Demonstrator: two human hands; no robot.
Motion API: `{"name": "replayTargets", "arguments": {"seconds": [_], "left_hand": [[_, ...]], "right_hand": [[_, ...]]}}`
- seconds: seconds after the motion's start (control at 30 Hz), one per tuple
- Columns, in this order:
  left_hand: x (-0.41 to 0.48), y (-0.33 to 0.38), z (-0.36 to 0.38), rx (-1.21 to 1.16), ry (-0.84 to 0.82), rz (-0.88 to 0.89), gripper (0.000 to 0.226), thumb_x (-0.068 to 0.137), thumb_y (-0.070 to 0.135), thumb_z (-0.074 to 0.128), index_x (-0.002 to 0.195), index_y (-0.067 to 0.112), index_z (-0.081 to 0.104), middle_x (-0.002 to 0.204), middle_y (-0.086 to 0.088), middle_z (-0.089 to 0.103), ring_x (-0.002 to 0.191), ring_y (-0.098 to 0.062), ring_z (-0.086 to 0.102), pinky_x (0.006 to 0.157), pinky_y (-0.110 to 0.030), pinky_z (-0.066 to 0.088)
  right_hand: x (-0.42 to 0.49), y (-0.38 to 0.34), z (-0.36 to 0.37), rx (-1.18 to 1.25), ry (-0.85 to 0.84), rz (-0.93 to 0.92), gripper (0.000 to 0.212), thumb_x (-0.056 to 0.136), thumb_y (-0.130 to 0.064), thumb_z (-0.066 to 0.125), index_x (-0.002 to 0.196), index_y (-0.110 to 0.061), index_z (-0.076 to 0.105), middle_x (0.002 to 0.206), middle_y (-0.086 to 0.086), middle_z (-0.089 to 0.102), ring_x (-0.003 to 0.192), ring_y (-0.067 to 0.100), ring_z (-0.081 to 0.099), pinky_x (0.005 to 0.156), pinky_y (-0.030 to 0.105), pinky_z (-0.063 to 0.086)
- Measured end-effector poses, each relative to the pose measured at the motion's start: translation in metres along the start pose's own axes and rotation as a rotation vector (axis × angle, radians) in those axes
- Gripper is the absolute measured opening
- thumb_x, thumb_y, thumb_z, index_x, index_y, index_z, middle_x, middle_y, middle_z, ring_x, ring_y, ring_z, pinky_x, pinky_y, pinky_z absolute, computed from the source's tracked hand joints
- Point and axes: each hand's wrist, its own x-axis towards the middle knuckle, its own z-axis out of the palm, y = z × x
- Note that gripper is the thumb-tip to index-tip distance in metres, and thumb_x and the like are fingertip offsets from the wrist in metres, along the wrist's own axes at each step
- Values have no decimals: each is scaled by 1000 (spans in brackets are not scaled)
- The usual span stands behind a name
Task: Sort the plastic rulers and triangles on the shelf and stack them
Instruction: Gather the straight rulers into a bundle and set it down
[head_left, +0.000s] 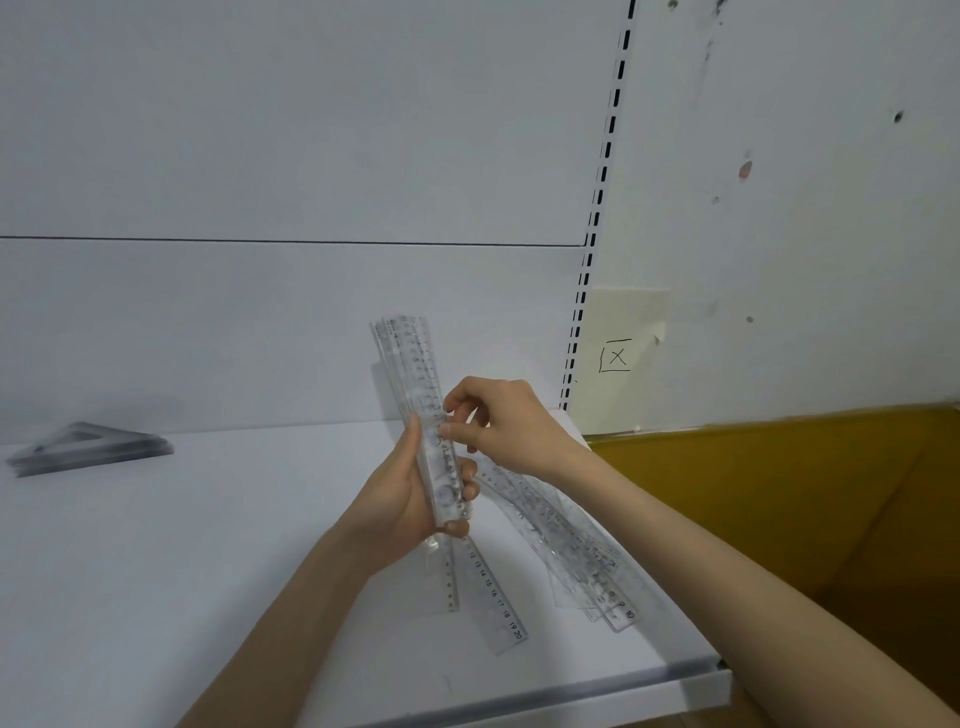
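Gripping a bundle of clear rulers (415, 364) upright above the shelf (208, 571), the left hand (410, 499) curls round its lower half, thumb on one edge, fingers on the other; right hand (504, 421) pinches the bundle's edge at mid-length, likely squaring the rulers flush so they go down as one stack; loose rulers (571, 545) lie fanned on the shelf just right of the hands, not yet gathered; triangles (88, 449) piled far left, well apart, blurred; what looks like a cardboard box (779, 493) sits past the shelf's right end, contents not visible.

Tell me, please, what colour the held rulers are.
The rulers are clear with black markings; head view.
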Motion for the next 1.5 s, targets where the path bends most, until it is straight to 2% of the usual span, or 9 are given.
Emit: {"name": "replayTargets", "arguments": {"seconds": [0.17,0.33,0.47,0.6,0.8,0.93,1.1,1.23,1.5], "left_hand": [[0,7,-8,83,183,190,30,97,39,36,125,28,42,72,-10,53,61,-21,53,47,-27,40],[0,18,-17,108,357,351,16,99,37,37,114,31,40,70,-7,52,60,-20,52,47,-27,40],[-1,20,-19,89,372,385,15,101,37,35,113,29,39,71,-7,51,60,-19,51,46,-27,41],[-3,19,-18,95,370,374,15,100,37,36,113,31,40,71,-6,51,61,-19,50,47,-27,38],[-3,16,-17,89,367,344,14,100,38,38,112,32,40,71,-6,50,60,-19,50,47,-27,38],[-4,17,-16,95,358,341,15,99,38,38,113,32,41,71,-6,50,60,-19,51,47,-27,38],[-6,20,-16,112,374,318,15,99,40,40,111,33,40,71,-7,49,61,-21,50,48,-28,39],[-5,19,-14,70,300,221,22,97,45,40,113,31,42,72,-10,52,62,-23,52,48,-29,41],[-7,13,-9,62,76,54,45,95,52,36,129,24,44,72,-8,58,59,-21,55,48,-27,38]], "right_hand": [[-4,4,4,46,65,113,24,97,-26,51,101,-6,64,79,5,70,57,11,62,46,11,40],[-25,6,35,-384,-270,269,47,83,-50,63,60,-10,54,63,5,58,68,24,59,54,28,43],[-30,-6,45,-553,-345,267,52,75,-49,73,63,-16,36,74,1,42,77,23,47,55,28,35],[-26,0,50,-410,-335,363,49,73,-32,78,57,-15,35,60,1,38,62,21,42,47,28,28],[-20,10,43,-174,-416,511,32,71,-29,82,69,-11,55,74,4,61,71,18,57,73,30,50],[-20,9,32,-71,-459,512,35,78,-28,76,62,-12,50,59,3,49,49,15,41,50,23,36],[-25,20,-3,309,-230,460,25,82,-19,74,62,-17,59,56,-1,45,48,12,37,40,18,28],[-18,21,-34,716,-4,324,12,90,-11,63,82,-2,63,67,-1,58,54,9,49,41,15,31],[16,-19,-34,369,-150,58,20,98,-11,52,85,-1,64,62,4,52,53,10,48,47,20,39]]}}
